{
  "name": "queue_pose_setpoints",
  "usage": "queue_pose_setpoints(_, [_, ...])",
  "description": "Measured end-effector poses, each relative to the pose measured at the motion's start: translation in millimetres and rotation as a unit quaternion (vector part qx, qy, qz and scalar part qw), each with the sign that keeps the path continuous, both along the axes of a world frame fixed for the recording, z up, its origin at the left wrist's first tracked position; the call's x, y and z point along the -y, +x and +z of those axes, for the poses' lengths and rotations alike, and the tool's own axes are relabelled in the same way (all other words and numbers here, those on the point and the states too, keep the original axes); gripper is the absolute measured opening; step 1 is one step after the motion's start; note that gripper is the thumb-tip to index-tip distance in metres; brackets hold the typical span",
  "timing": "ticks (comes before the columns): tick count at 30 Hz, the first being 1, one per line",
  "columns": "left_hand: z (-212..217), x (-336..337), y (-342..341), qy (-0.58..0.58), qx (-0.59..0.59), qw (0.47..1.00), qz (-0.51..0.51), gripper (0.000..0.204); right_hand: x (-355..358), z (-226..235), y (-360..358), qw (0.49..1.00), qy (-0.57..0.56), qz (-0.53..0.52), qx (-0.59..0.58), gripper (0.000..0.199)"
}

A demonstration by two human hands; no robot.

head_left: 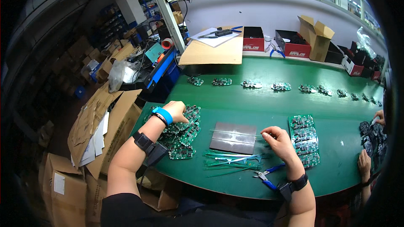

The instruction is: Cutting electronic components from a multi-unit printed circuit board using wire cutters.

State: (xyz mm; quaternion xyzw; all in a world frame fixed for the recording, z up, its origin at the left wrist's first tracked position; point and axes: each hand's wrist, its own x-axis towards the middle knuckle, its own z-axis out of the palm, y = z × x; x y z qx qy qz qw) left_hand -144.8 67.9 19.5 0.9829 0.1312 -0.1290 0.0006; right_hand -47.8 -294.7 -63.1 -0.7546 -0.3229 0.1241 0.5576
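My left hand (175,111), with a blue band at the wrist, is over a pile of green circuit boards (189,133). Its fingers are curled down onto a board there, their tips partly hidden. On the right, my right hand (278,141) pinches the end of a thin green strip (235,133). That strip stretches left across a flat grey block (232,146). Just in front of the block lies a loose heap of similar green strips (231,162). Blue-handled cutters (266,178) rest near my right wrist, their jaws pointing left.
Right of my right hand stands a stack of joined circuit boards (304,141). A row of small boards (251,84) runs along the far side of the green table (235,69). Boxes (293,47) line the back. Another person's hand (364,164) works beside dark parts (372,138) at the far right.
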Motion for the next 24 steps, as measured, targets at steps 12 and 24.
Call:
queue_pose_setpoints(12, [-67.0, -53.8, 153.6, 0.017, 0.053, 0.992, 0.114, 0.054, 5.4, 2.7, 3.9, 0.999, -0.006, -0.005, -0.046, 0.018])
queue_pose_setpoints(24, [-96.5, -64.8, 180.9, 0.059, 0.086, 0.974, 0.200, 0.041, 8.0, 7.5, -0.1, 0.998, -0.029, -0.008, -0.063, 0.019])
